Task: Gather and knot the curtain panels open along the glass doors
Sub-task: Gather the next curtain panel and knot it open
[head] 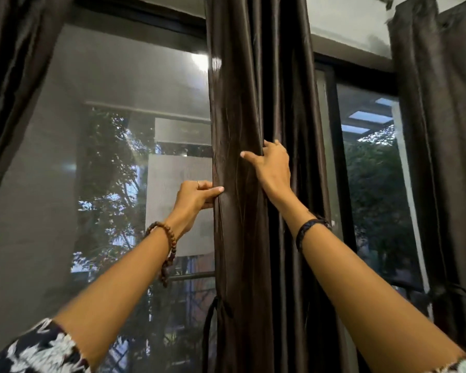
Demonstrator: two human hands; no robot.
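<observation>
A dark brown satin curtain panel [253, 90] hangs bunched in the middle of the glass doors [119, 157]. My left hand [197, 196] pinches the panel's left edge between thumb and fingers. Higher up, my right hand [272, 165] grips a fold near the panel's middle, with its fingers tucked into the pleat and its thumb across the front. A thin dark tie cord [213, 319] dangles at the panel's lower left edge.
Another dark curtain [14, 76] hangs at the far left and a third curtain [441, 130] at the far right. A black door frame [336, 157] stands just right of the middle panel. Trees show through the glass.
</observation>
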